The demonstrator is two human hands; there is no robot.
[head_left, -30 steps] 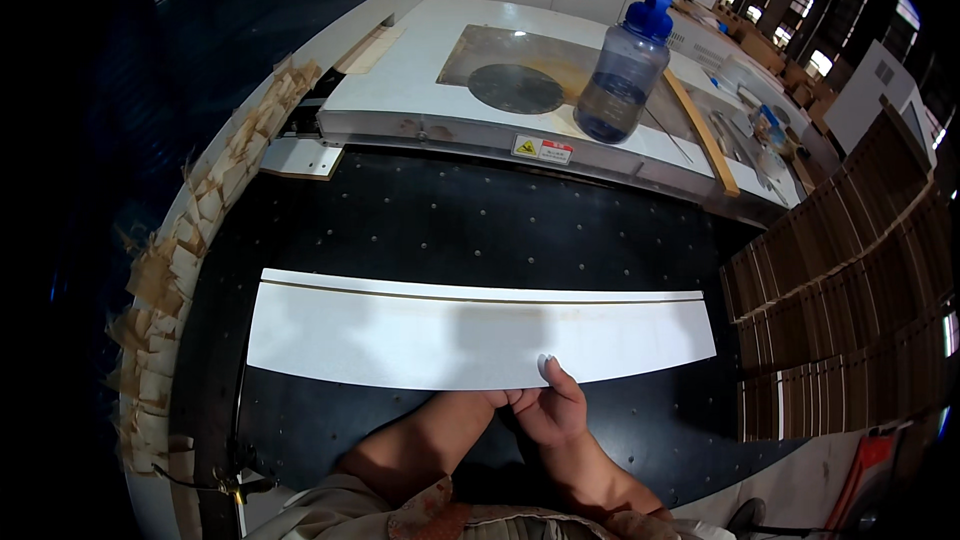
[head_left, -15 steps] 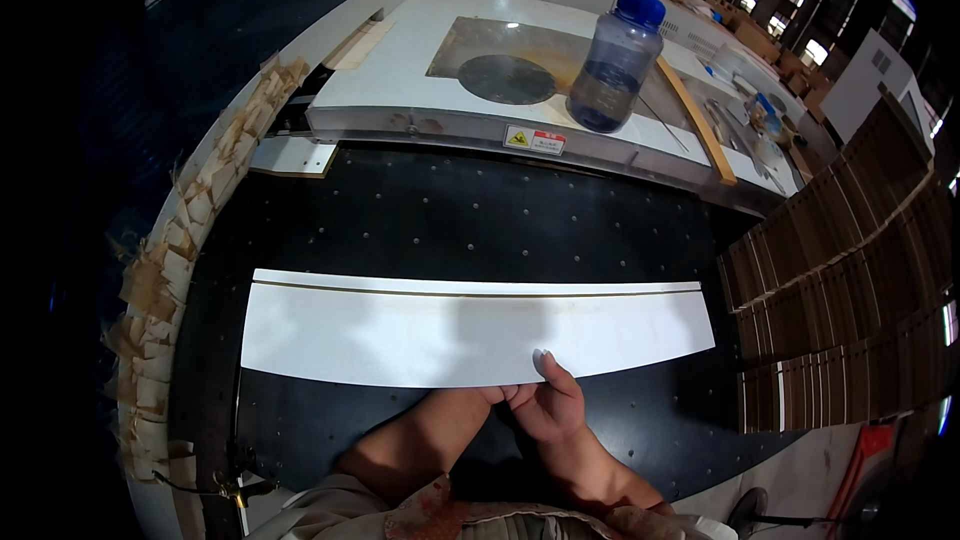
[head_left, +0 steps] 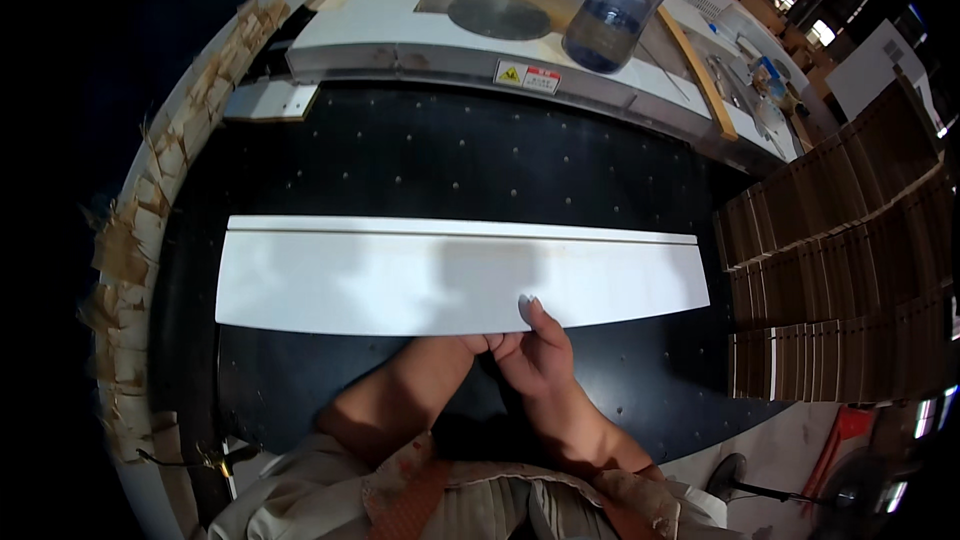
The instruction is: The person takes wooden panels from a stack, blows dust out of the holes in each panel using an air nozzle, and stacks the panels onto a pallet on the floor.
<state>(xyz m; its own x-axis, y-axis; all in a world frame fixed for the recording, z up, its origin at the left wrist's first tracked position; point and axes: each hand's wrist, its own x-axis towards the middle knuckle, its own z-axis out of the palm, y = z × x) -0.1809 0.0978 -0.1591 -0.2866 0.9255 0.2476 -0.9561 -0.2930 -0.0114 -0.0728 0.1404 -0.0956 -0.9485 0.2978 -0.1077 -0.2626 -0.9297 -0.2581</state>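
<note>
A long white board [head_left: 390, 285] lies crosswise before me, with a dark groove running along its far edge and a curved near edge. My right hand [head_left: 540, 355] grips the middle of that near edge, thumb on the top face and fingers beneath, so it is closed on the board. Close beside it, my left hand [head_left: 482, 343] reaches under the same edge. Its fingers are mostly hidden by the board, and I cannot tell how they are set. Below the board spreads a black bed [head_left: 420, 155] dotted with small studs.
Stacked brown panels [head_left: 800, 270] stand at the right. Beyond the bed, a white machine top [head_left: 370, 30] carries a blue-capped water bottle [head_left: 605, 25] and a wooden strip [head_left: 705, 85]. Ragged tan paper or tape [head_left: 165, 170] lines the left edge. A fan [head_left: 727, 475] stands lower right.
The whole scene sits higher in the picture, as my head view has tipped down. My right hand keeps the same grip on the board, and my left stays under its edge.
</note>
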